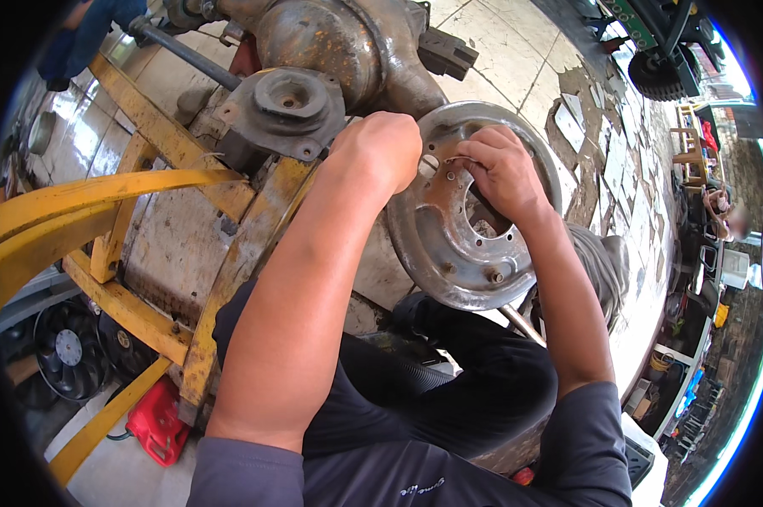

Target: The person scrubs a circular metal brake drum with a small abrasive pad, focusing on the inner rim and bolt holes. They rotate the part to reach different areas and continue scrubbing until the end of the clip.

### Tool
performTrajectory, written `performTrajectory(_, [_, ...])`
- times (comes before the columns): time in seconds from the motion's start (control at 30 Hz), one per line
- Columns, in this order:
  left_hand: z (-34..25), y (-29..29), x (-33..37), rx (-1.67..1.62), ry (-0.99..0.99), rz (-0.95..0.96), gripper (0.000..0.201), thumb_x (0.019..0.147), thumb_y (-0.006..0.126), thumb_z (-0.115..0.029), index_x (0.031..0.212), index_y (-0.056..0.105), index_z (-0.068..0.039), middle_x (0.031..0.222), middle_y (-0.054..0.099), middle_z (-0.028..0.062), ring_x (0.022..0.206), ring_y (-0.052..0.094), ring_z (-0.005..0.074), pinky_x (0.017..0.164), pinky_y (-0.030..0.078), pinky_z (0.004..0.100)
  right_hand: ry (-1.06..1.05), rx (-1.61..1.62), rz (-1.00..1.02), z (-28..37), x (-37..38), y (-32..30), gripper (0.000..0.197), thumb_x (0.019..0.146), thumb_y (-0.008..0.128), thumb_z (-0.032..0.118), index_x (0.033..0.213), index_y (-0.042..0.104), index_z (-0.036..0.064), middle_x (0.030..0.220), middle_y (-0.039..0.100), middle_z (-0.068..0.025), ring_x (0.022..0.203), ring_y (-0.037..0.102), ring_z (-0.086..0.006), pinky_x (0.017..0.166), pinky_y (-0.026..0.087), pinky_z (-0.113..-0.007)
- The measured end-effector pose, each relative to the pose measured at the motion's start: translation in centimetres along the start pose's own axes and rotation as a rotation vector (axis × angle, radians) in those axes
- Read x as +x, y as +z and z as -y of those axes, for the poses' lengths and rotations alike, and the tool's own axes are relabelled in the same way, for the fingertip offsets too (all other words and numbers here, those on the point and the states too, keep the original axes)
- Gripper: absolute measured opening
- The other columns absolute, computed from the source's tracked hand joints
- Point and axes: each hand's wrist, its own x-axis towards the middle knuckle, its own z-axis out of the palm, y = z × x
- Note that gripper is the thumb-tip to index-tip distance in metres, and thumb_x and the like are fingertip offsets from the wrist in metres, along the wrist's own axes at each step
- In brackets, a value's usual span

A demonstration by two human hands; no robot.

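Observation:
A round metal brake backing plate [449,283], worn and grey, stands tilted in front of me with a large center opening and several small bolt holes. My left hand [380,152] is closed in a fist at the plate's upper left edge; its fingertips face away, so whatever it grips is hidden. Over the upper part of the center opening, my right hand [501,169] pinches thumb and fingers together at something small and thin beside the bolt holes. Behind the plate lies a rusty axle housing [318,46]. A dark flanged metal part [287,101] sits left of my left hand.
A yellow steel frame [136,317] fills the left side. Below it are a red plastic container [159,422] and a black fan [68,348]. Broken tiles [569,127] lie on the right floor near a black wheel [656,74]. Another person's leg [102,34] shows at top left.

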Motion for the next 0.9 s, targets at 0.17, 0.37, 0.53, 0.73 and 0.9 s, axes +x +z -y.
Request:
performTrajectory(0.17, [0.1,0.3,0.3,0.043,0.005,0.012,0.019,0.086,0.062,-0.003,0.1,0.075,-0.001,0.105,0.071,0.0216,0.1,0.068,0.0397,0.085,0.055,0.048,-0.087,0.069,-0.02,0.9,0.0,1.0,0.023,0.074,0.073,-0.001,0.094,0.072,0.0107,0.089,0.066,-0.0066,0.092,0.062,-0.0293,0.084,0.051,-0.042])
performTrajectory(0.37, [-0.1,0.0,0.1,0.037,0.006,0.022,0.02,0.086,0.062,-0.003,0.1,0.075,-0.001,0.105,0.071,0.0227,0.1,0.068,0.0403,0.084,0.056,0.0483,-0.033,0.015,-0.019,0.7,-0.1,0.5,0.024,0.071,0.073,-0.001,0.092,0.073,0.011,0.087,0.066,-0.0066,0.09,0.062,-0.0307,0.082,0.051,-0.043])
performTrajectory(0.53, [0.1,0.1,-0.1,-0.006,0.011,0.001,0.019,0.086,0.062,-0.003,0.1,0.075,-0.001,0.104,0.071,0.0234,0.1,0.068,0.041,0.083,0.056,0.0482,0.024,-0.027,-0.024,-0.3,-0.2,0.1,0.02,0.076,0.073,0.002,0.093,0.074,0.0121,0.085,0.066,-0.0062,0.09,0.062,-0.0304,0.084,0.051,-0.042])
performTrajectory(0.73, [-0.1,0.0,-0.3,0.013,0.0,-0.003,0.018,0.085,0.062,-0.002,0.097,0.075,0.0,0.102,0.071,0.0234,0.099,0.068,0.0405,0.083,0.056,0.0474,0.067,-0.023,-0.046,0.4,-0.3,0.5,0.017,0.078,0.073,0.002,0.092,0.074,0.0108,0.088,0.065,-0.0057,0.093,0.062,-0.0298,0.085,0.051,-0.041])
performTrajectory(0.9, [-0.1,0.1,0.0,0.041,0.017,0.016,0.017,0.085,0.062,-0.001,0.097,0.075,0.0,0.103,0.071,0.024,0.098,0.068,0.0405,0.083,0.056,0.0472,-0.027,0.031,-0.016,1.7,-0.4,1.1,0.019,0.076,0.074,0.002,0.093,0.074,0.0109,0.092,0.066,-0.0066,0.095,0.062,-0.0301,0.085,0.051,-0.042])
